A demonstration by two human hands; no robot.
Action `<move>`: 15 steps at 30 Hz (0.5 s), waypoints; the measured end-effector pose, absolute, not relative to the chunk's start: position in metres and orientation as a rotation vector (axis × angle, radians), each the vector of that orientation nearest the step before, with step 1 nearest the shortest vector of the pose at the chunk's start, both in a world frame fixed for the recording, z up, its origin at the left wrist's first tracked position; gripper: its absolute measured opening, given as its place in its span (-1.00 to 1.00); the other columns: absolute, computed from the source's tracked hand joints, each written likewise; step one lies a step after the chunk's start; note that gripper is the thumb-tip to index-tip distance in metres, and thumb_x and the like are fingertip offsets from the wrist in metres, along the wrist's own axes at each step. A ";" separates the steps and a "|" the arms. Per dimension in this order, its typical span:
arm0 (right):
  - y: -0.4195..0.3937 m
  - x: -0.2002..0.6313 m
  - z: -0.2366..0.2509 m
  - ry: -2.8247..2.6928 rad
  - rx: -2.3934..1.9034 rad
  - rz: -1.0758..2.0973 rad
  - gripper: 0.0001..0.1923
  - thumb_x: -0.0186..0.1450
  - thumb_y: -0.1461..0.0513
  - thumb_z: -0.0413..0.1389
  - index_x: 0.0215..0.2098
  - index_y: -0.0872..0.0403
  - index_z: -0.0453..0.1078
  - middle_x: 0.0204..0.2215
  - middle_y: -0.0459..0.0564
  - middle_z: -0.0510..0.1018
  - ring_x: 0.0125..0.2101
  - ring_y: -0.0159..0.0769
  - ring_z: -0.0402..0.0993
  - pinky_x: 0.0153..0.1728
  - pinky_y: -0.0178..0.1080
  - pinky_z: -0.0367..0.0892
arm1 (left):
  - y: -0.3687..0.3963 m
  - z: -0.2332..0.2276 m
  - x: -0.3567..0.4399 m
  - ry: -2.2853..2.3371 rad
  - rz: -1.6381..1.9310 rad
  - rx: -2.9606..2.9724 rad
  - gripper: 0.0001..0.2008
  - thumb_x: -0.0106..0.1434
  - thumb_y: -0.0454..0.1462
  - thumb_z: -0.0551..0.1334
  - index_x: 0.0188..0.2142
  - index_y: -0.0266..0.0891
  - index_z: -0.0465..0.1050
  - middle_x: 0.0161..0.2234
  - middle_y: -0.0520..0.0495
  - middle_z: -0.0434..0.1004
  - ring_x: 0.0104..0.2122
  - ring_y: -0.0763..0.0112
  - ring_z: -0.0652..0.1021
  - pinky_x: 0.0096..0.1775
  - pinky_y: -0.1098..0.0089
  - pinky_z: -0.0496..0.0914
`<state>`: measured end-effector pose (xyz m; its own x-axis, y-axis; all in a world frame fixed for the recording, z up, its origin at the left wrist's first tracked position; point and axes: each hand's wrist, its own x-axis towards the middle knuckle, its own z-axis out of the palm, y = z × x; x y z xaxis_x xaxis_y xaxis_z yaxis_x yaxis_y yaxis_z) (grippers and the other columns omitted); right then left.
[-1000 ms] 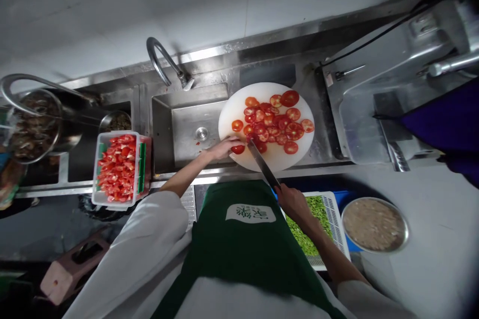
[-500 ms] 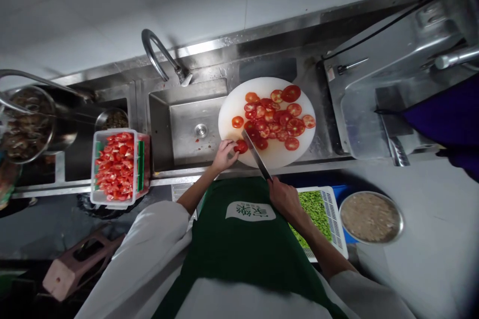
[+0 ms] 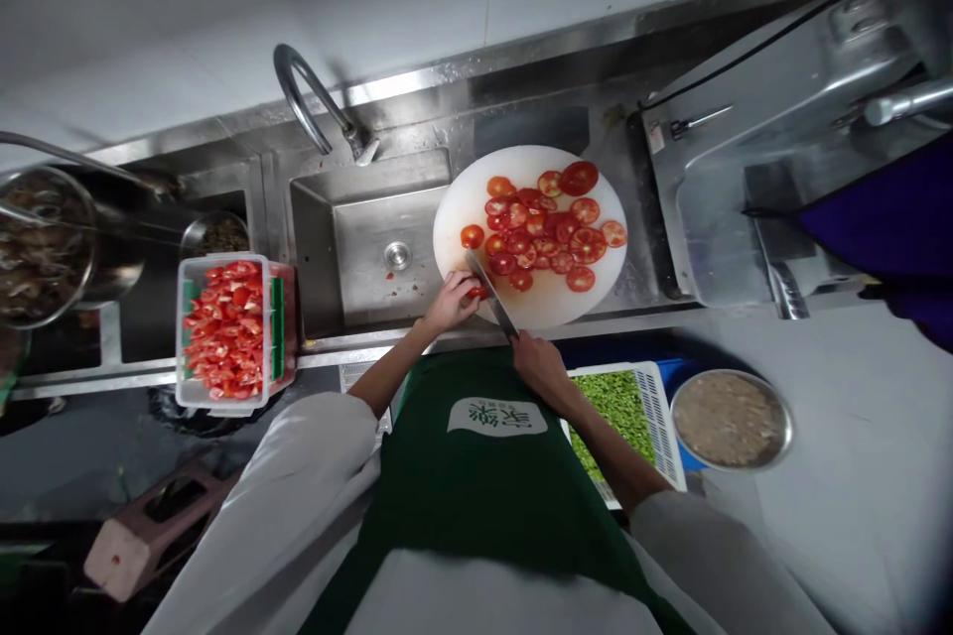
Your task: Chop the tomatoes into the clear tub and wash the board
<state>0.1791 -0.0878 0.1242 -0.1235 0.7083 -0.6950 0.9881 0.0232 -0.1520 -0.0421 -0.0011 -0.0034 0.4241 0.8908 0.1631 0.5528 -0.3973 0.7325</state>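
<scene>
A round white cutting board [image 3: 543, 306] lies on the steel counter, partly over the sink's right edge, covered with several red tomato slices [image 3: 547, 223]. My left hand [image 3: 451, 301] pins a small piece of tomato [image 3: 476, 293] at the board's near left edge. My right hand [image 3: 537, 364] grips the handle of a knife [image 3: 487, 291]. Its blade slants up and left and rests against the tomato piece beside my left fingers.
A steel sink [image 3: 357, 243] with a curved tap [image 3: 309, 104] sits left of the board. A clear tub of cut tomato [image 3: 229, 329] stands further left, near metal bowls [image 3: 45, 243]. Below right are a white tray of green pieces [image 3: 625, 412], a metal bowl [image 3: 731, 420] and a steel machine [image 3: 789, 159].
My right hand drew the knife back toward me and to the left, and the blade now meets the tomato piece. My left hand has curled tighter over the piece, which has become smaller.
</scene>
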 end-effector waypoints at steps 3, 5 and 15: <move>-0.080 0.178 0.112 1.906 1.700 -0.872 -0.59 0.63 0.20 -0.19 0.04 0.23 0.46 -0.20 0.33 0.69 -0.15 -0.04 0.71 -0.20 -0.21 0.39 | -0.004 -0.004 -0.044 1.227 0.785 2.078 -0.83 0.41 -0.25 0.30 -0.03 -0.17 0.56 0.05 -0.24 0.51 0.10 0.14 0.53 0.20 0.08 0.49; -0.083 0.185 0.115 1.935 1.713 -0.852 -0.60 0.63 0.19 -0.17 0.00 0.20 0.47 -0.22 0.31 0.69 -0.17 -0.05 0.71 -0.23 -0.22 0.36 | -0.006 -0.004 -0.046 1.255 0.847 2.048 -0.83 0.42 -0.24 0.28 -0.03 -0.19 0.54 0.04 -0.25 0.51 0.09 0.14 0.54 0.19 0.08 0.50; -0.113 0.255 0.121 1.859 2.271 -0.759 -0.62 0.55 0.16 -0.02 -0.22 0.18 0.57 -0.45 0.19 0.65 -0.48 -0.17 0.54 -0.42 -0.23 0.05 | -0.001 -0.022 -0.002 1.527 0.704 2.090 -0.58 0.35 -0.06 0.41 0.12 -0.17 0.56 0.12 -0.30 0.52 0.16 -0.05 0.48 0.28 -0.11 0.34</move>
<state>0.2553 -0.1131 0.1211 0.1251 0.8885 -0.4414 0.9435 -0.2441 -0.2239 -0.0022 -0.0015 -0.0224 0.2549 0.9575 0.1351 0.7246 -0.2817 0.6290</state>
